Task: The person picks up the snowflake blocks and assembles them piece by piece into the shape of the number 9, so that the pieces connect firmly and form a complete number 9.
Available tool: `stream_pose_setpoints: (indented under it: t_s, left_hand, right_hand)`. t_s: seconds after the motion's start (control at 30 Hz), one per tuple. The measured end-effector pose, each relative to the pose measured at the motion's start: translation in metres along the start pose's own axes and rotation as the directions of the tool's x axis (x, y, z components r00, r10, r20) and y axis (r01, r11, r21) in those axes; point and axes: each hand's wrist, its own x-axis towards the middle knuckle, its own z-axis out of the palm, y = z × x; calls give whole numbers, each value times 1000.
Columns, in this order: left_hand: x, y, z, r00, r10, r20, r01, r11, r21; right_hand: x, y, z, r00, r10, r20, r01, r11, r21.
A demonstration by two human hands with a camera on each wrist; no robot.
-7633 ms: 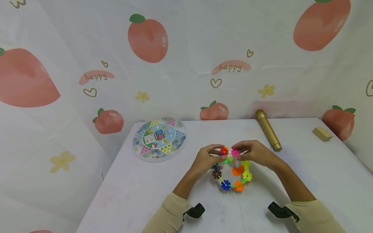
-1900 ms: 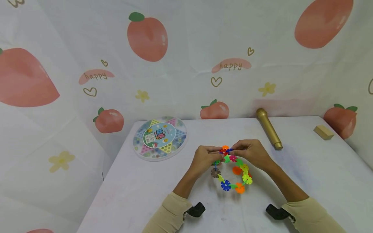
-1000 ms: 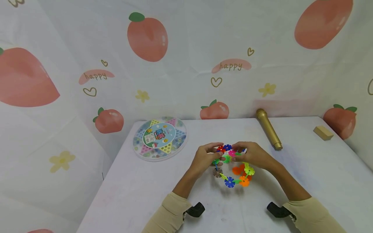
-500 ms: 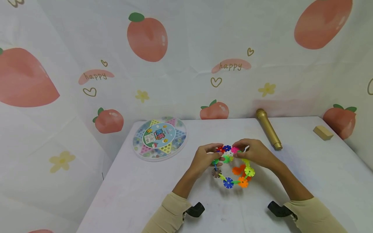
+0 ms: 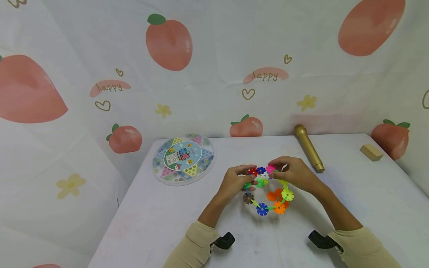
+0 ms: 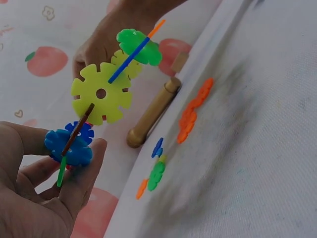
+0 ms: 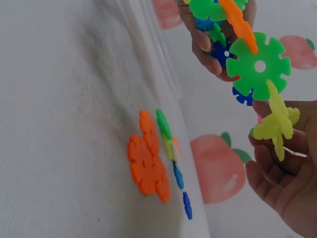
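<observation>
Backdrop sheet [image 5: 207, 100] behind, white bench [image 5: 151, 223] in front. Round board game box [image 5: 183, 159] lies at the far left of the bench, gold microphone [image 5: 309, 148] at the far right; neither seems part of the linking work.

Chain of flower discs [image 5: 262, 209] is held up off the bench, near the middle, slotted discs sagging in a wide loop between the two hands. Left hand [image 5: 236, 182] has the far-left end, fingers clamped on the chain around the red disc [image 5: 253, 171]. Right hand [image 5: 296, 174] is at the other side, thumb and finger pinching the pink disc [image 5: 270, 169]. Wooden block [image 5: 371, 152] sits at the right edge, unused.

Progress: probably well along. Brown, yellow, blue, green and orange discs are already slotted together through most of the loop. Loop closing is probably the step in hand: the dark blue disc [image 5: 260, 170] sits between the hands, right beside the pink one, but cannot tell whether those two are joined.

Left over on the bench: loose orange discs [image 7: 141, 161] in a cluster, plus a green disc [image 7: 163, 124] and a few others beyond. Could be spares or further links.
</observation>
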Motion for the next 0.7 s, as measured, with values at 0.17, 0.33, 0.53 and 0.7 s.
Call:
stream_pose_setpoints:
  t_s: [0.17, 0.33, 0.53, 0.7]
  left_hand:
    - [0, 0, 1, 1000, 1, 7, -1, 1000, 3]
    - [-2, 1, 1, 1000, 6, 9, -6, 1000, 2]
    - [-2, -1, 2, 999, 27, 17, -27, 999, -32]
    - [-2, -3, 2, 1000, 21, -4, -21, 999, -49]
  right_hand:
    - [-1, -2, 1, 1000, -13, -2, 13, 1000, 19]
    - [-1, -4, 1, 1000, -17, 0, 17, 1000, 26]
    - [-2, -3, 3, 999, -42, -14, 43, 999, 32]
    - [-2, -4, 4, 998, -54, -10, 55, 997, 46]
